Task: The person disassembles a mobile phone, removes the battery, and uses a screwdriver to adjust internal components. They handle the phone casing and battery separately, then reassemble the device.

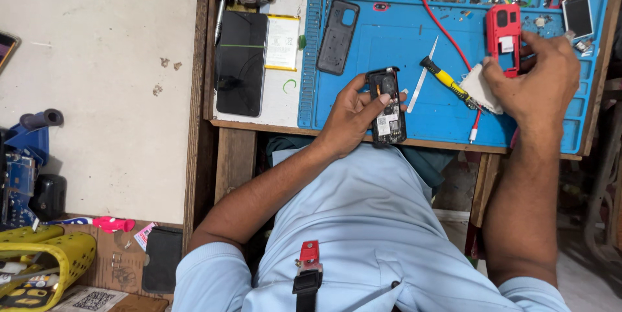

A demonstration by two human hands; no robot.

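The left hand (353,114) holds a small opened black phone with its circuit board exposed (385,106) over the near edge of the blue silicone work mat (395,40). Its grip is closed around the phone's lower half, fingers wrapped behind and the thumb pressed on the upper front, so the phone stands roughly upright against the palm.

The right hand (538,79) rests farther right on the same mat. Its fingers curl loosely over a crumpled white cloth (483,88), and the fingertips reach the red plastic phone housing (503,40) that lies flat beside it; whether that grip actually pinches the housing or only touches it, I cannot tell.

Between the two hands lie a screwdriver with a yellow and black handle (444,80), a thin white plastic pry tool (422,75) and a red cable (440,23) that runs across the mat to the near edge.

Left of the opened phone, a dark grey phone back cover (337,36) lies on the mat. Beyond the mat's left border, on the wooden bench (227,150), sit a black smartphone with a dark screen (241,62) and, just beside it, a flat white battery (283,41). A small display module with a pale screen (577,15) lies at the mat's far right corner.
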